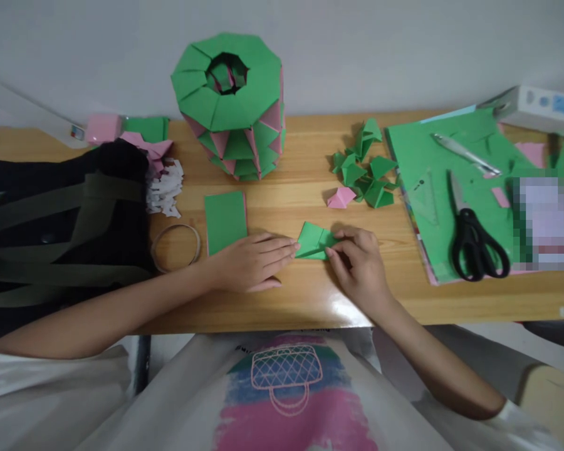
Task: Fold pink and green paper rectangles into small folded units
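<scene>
A small folded piece of green paper lies on the wooden table between my hands. My left hand rests flat, fingers stretched out, its fingertips touching the paper's left corner. With thumb and fingers, my right hand pinches the paper's right end. Left of the folded piece sits a stack of green paper rectangles, pink showing along its edge. Behind my right hand are several folded green pieces and a folded pink piece. A tall green and pink paper structure stands at the back.
Black scissors, a pen and a set square lie on green sheets at right, beside a blurred rectangular object. A dark bag, a tape ring and white paper scraps are at left.
</scene>
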Demonstrator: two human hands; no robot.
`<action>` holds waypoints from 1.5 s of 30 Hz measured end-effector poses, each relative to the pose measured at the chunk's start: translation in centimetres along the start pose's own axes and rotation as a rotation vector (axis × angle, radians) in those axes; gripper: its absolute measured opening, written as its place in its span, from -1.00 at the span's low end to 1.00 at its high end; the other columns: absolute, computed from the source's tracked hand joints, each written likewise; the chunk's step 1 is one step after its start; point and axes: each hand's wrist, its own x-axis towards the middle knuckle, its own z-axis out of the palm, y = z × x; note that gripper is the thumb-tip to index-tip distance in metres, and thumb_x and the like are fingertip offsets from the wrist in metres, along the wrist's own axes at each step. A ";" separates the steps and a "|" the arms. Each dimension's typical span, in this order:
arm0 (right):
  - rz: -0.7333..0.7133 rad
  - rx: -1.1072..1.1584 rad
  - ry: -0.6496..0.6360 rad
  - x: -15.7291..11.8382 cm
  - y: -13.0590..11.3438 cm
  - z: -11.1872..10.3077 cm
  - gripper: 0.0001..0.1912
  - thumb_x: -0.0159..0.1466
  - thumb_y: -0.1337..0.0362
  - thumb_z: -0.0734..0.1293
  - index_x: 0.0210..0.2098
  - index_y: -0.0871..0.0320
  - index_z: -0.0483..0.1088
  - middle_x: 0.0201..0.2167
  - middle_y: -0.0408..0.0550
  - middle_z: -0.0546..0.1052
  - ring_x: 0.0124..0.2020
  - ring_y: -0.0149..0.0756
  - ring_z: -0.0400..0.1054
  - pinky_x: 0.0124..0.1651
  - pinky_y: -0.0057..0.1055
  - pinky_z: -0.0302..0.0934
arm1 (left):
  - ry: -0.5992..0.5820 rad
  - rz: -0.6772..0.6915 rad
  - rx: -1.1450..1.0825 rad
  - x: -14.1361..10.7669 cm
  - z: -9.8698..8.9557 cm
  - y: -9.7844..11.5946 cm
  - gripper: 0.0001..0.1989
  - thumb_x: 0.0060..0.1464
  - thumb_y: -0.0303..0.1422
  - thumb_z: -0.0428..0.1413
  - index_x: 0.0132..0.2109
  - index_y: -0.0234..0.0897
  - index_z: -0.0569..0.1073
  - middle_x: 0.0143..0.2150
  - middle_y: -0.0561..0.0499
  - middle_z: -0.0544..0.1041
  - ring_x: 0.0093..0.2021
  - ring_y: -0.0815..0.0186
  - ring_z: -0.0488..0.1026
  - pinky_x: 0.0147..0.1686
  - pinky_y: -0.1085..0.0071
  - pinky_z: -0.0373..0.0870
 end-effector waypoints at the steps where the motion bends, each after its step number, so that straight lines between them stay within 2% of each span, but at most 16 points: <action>1: 0.007 -0.006 0.005 0.1 -0.1 0.1 -0.87 0.27 0.34 0.25 -0.40 0.14 0.40 -0.25 0.07 0.44 -0.17 -0.11 0.32 -0.13 -0.12 0.21 | -0.002 -0.007 -0.004 0.0 0.0 0.0 -0.54 0.23 -0.21 -0.01 0.09 -0.52 0.40 0.12 -0.27 0.47 0.16 0.09 0.36 0.10 0.23 0.24; 5: 0.036 -0.014 0.004 0.7 0.0 0.4 -0.83 0.26 0.34 0.24 -0.43 0.12 0.43 -0.30 0.03 0.43 -0.21 -0.12 0.29 -0.16 -0.12 0.20 | -0.004 -0.016 -0.016 -0.1 0.1 0.0 -0.59 0.22 -0.27 0.00 0.11 -0.45 0.39 0.13 -0.24 0.47 0.17 0.12 0.35 0.12 0.24 0.22; 9: 0.028 -0.022 -0.024 1.2 0.3 0.4 -0.81 0.25 0.32 0.26 -0.49 0.12 0.41 -0.35 0.01 0.41 -0.26 -0.14 0.29 -0.20 -0.15 0.21 | 0.014 -0.013 -0.032 -0.2 0.2 0.0 -0.58 0.21 -0.29 0.01 0.11 -0.49 0.38 0.13 -0.26 0.46 0.17 0.10 0.35 0.13 0.22 0.23; 12: 0.012 -0.036 -0.015 1.2 0.4 0.4 -0.81 0.25 0.33 0.27 -0.50 0.11 0.39 -0.36 0.01 0.40 -0.27 -0.15 0.28 -0.21 -0.16 0.21 | 0.045 -0.004 -0.001 -0.1 0.3 0.2 -0.56 0.23 -0.27 -0.01 0.12 -0.53 0.37 0.12 -0.29 0.47 0.16 0.10 0.37 0.12 0.22 0.25; 17: -0.004 -0.080 0.012 1.1 0.1 0.5 -0.82 0.26 0.33 0.26 -0.47 0.13 0.38 -0.34 0.04 0.42 -0.27 -0.14 0.27 -0.23 -0.16 0.23 | 0.061 0.001 0.080 0.0 0.4 0.4 -0.58 0.26 -0.22 -0.05 0.08 -0.44 0.41 0.13 -0.21 0.47 0.14 0.13 0.39 0.11 0.23 0.28; 22: -0.024 -0.110 0.017 1.1 -0.2 0.5 -0.82 0.28 0.35 0.23 -0.45 0.13 0.37 -0.34 0.07 0.43 -0.28 -0.12 0.26 -0.24 -0.17 0.23 | 0.060 0.005 0.080 -0.1 0.5 0.4 -0.58 0.26 -0.21 -0.05 0.06 -0.47 0.43 0.13 -0.21 0.47 0.14 0.13 0.39 0.11 0.23 0.28; 29: -0.040 -0.129 0.053 1.3 -0.3 0.5 -0.81 0.26 0.36 0.26 -0.49 0.13 0.35 -0.37 0.05 0.44 -0.30 -0.15 0.28 -0.26 -0.21 0.23 | 0.035 -0.004 0.009 -0.2 0.5 0.2 -0.59 0.24 -0.23 -0.03 0.05 -0.48 0.44 0.15 -0.24 0.45 0.18 0.12 0.35 0.14 0.24 0.25; 36: -0.125 -0.189 0.075 1.3 0.0 0.5 -0.81 0.24 0.37 0.30 -0.51 0.13 0.30 -0.42 0.04 0.45 -0.34 -0.19 0.28 -0.30 -0.27 0.25 | -0.043 0.015 -0.139 -0.1 -0.4 -0.6 -0.63 0.23 -0.33 -0.05 0.05 -0.47 0.45 0.18 -0.25 0.41 0.23 0.11 0.29 0.18 0.22 0.20; 45: -0.136 -0.182 0.078 1.2 0.0 0.6 -0.82 0.25 0.37 0.29 -0.49 0.12 0.29 -0.42 0.01 0.43 -0.34 -0.21 0.28 -0.29 -0.29 0.23 | -0.057 0.016 -0.139 -0.3 -0.3 -0.8 -0.64 0.24 -0.38 -0.10 0.05 -0.45 0.44 0.21 -0.22 0.39 0.24 0.15 0.28 0.18 0.23 0.21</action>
